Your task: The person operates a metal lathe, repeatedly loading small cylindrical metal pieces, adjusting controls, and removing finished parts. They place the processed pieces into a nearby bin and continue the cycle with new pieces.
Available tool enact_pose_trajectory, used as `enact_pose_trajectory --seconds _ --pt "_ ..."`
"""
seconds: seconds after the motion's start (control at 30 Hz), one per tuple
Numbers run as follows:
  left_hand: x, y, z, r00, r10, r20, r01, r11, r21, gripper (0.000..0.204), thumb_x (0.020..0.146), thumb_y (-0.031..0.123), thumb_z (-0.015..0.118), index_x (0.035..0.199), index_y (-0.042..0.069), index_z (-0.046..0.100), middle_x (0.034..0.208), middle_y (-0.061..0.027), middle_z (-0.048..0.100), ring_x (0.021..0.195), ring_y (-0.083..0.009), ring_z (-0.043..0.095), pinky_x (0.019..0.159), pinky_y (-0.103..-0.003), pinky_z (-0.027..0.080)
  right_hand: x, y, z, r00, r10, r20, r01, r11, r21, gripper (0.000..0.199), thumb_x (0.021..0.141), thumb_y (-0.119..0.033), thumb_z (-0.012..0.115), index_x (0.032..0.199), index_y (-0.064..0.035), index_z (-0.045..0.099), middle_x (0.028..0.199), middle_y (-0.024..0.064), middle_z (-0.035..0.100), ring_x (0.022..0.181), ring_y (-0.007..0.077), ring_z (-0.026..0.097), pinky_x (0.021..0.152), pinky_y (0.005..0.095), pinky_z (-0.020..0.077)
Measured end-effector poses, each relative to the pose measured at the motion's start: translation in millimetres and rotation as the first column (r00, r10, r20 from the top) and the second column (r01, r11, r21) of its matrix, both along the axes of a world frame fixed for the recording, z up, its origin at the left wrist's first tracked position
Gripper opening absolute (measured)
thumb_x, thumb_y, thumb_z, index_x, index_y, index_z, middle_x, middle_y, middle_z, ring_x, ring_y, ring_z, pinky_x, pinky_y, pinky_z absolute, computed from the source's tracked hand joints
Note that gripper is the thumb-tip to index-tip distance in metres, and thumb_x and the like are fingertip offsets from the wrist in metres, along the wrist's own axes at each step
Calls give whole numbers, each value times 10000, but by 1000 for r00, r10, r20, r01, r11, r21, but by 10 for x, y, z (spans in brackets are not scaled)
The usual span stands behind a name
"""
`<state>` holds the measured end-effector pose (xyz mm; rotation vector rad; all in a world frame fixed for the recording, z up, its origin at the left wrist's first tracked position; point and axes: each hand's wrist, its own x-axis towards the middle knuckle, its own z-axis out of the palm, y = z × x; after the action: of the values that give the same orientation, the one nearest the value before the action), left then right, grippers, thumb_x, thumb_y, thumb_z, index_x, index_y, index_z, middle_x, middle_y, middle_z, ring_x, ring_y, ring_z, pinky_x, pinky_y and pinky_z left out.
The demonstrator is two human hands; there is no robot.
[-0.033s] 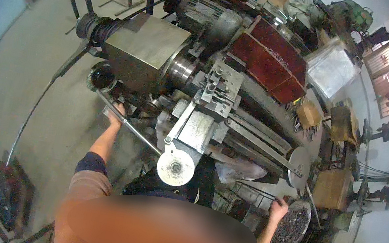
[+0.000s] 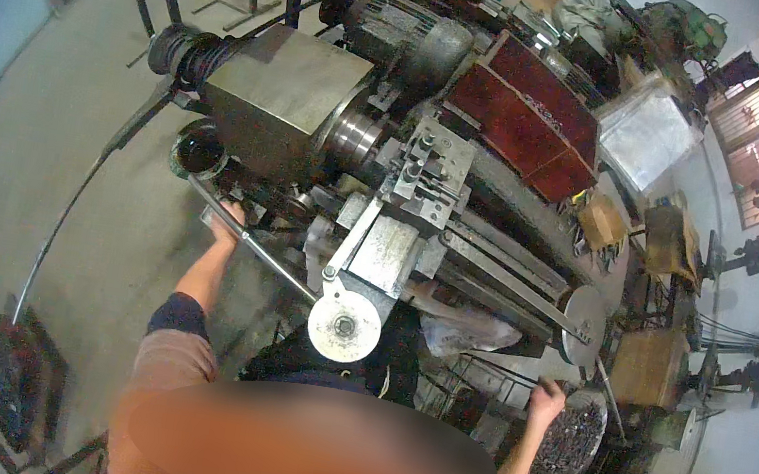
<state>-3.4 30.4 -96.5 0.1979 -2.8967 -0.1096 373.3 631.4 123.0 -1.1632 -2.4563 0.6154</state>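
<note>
I stand at a grey metal lathe (image 2: 273,94). My left hand (image 2: 227,216) reaches forward and is closed on a long steel lever (image 2: 273,260), which slants along the lathe's front below the chuck (image 2: 352,135). My right hand (image 2: 547,400) is out to the right with its fingers curled on the end of a thin metal rail (image 2: 497,370), just above a bin of metal shavings (image 2: 572,447). A round pale handwheel (image 2: 344,326) sticks out between my arms, below the tool post (image 2: 422,180).
Behind the lathe bed sit a grey motor (image 2: 399,39) and a dark red box (image 2: 524,121). At the lathe's right end there is a round metal disc (image 2: 582,324), with wooden stools (image 2: 647,365) and racks beyond it. Bare concrete floor (image 2: 51,139) lies to the left.
</note>
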Motion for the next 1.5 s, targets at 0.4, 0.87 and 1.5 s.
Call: enact_pose_trajectory --seconds 0.4,0.87,1.5 --pt "231 -456 1067 936 -244 255 185 955 233 310 742 326 548 861 42 571 836 -166 599 739 -332 578 648 -418 452 -2487 -1480 1361 529 816 -233 -746 578 332 341 554 -111 572 882 -27 613 848 131 610 768 215 582 711 277 439" --pt "1435 -1440 2632 910 415 26 -415 907 67 440 811 446 433 828 39 599 790 -191 591 765 -364 566 671 -438 432 -3724 -2807 1372 329 795 509 -944 284 167 275 550 -210 589 767 -45 628 826 159 613 822 310 582 824 467 403" --pt "976 -1094 2495 957 -266 112 56 551 833 303 730 144 581 939 -44 468 579 -84 512 470 -176 520 431 -291 436 -2965 -933 2152 797 573 -190 -324 671 666 428 523 -247 595 930 -118 608 1046 139 523 934 306 481 802 410 404"
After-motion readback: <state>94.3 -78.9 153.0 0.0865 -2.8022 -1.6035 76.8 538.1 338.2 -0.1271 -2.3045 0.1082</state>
